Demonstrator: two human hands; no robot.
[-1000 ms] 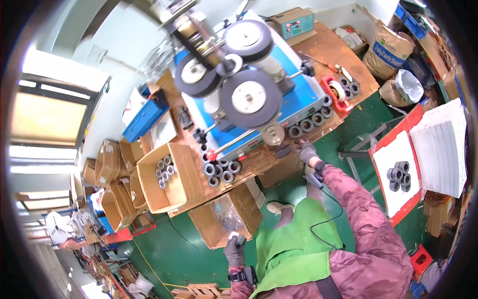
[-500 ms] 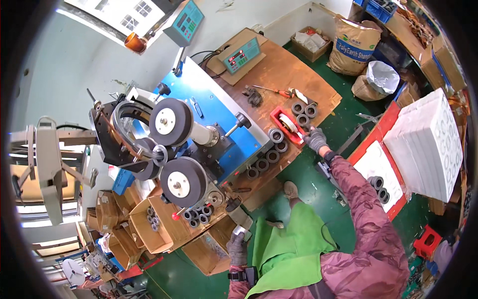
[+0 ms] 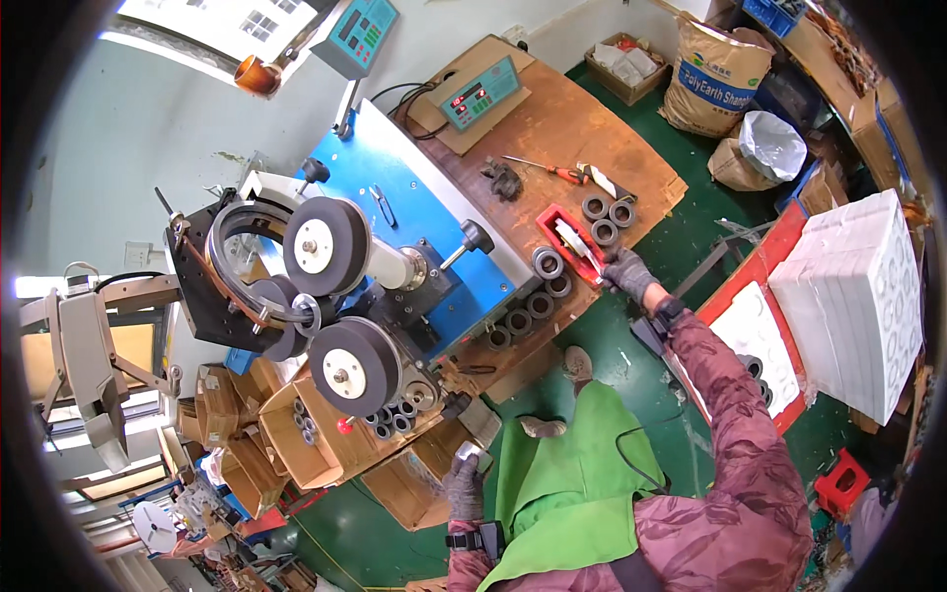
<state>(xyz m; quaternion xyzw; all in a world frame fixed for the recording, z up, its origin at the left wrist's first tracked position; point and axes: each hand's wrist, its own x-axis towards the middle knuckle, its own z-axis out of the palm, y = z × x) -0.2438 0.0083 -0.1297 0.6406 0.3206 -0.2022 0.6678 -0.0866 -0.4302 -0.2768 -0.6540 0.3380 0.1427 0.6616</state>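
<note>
My gloved left hand is low, beside the cartons below the machine. Its fingers close round a small silvery-white piece, whose shape is partly covered. At the table's near edge, my gloved right hand is at the end of a red tape dispenser carrying a white roll. The right fingers are bent together at the dispenser's end; whatever is between them is hidden. Several dark grey rings stand just beyond that hand, and another row of rings lines the table edge to its left.
A blue-topped machine with two large black wheels fills the left. A screwdriver and a control box lie on the wooden table. Stacked white foam trays stand at right; open cartons are at lower left.
The whole view has shifted slightly, with the machine now farther left. Both hands keep nearly the same places, the left on its piece and the right at the dispenser.
</note>
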